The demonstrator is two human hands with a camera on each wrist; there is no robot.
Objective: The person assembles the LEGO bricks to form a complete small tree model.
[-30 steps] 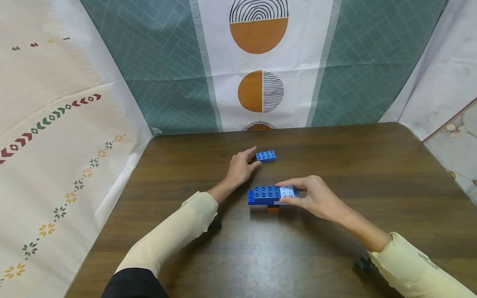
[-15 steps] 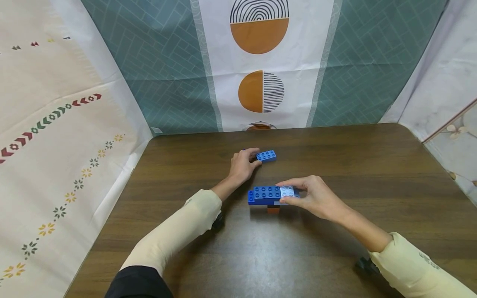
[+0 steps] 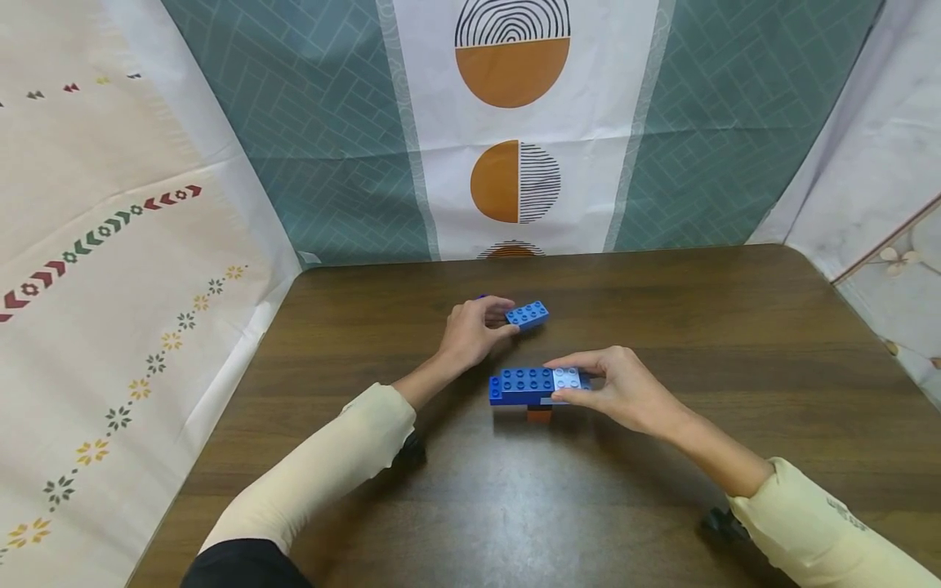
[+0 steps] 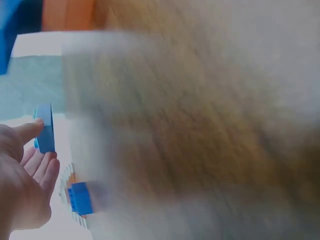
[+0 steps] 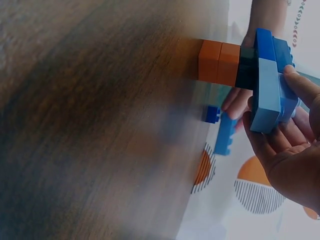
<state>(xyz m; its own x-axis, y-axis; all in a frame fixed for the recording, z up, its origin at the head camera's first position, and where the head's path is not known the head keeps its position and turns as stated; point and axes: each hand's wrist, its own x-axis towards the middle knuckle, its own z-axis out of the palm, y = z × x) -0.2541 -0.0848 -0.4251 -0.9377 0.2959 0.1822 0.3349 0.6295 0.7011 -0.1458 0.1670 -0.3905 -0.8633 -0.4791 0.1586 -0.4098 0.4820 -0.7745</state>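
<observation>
Pinched between thumb and fingers of my left hand (image 3: 467,335) is a blue toy building brick (image 3: 528,315) with two rows of studs. In the left wrist view this brick (image 4: 45,132) appears raised off the table. My right hand (image 3: 628,394) grips the right end of a T-shaped brick build, thumb and fingers on either side of its pale blue brick (image 3: 567,376). Longer blue bricks (image 3: 524,382) form the rest of its top. Below, the right wrist view shows a dark green brick (image 5: 246,67) over stacked orange bricks (image 5: 218,62) standing on the table.
A small dark blue brick (image 5: 211,114) sits on the wooden table (image 3: 662,310) behind the left hand, mostly hidden from the head view. Patterned cloth (image 3: 338,163) hangs beyond the table's far edge, with more cloth along both sides.
My left hand has taken hold of the blue brick and drawn it slightly towards me; the brick is now more slanted. The right hand and the build have stayed still.
</observation>
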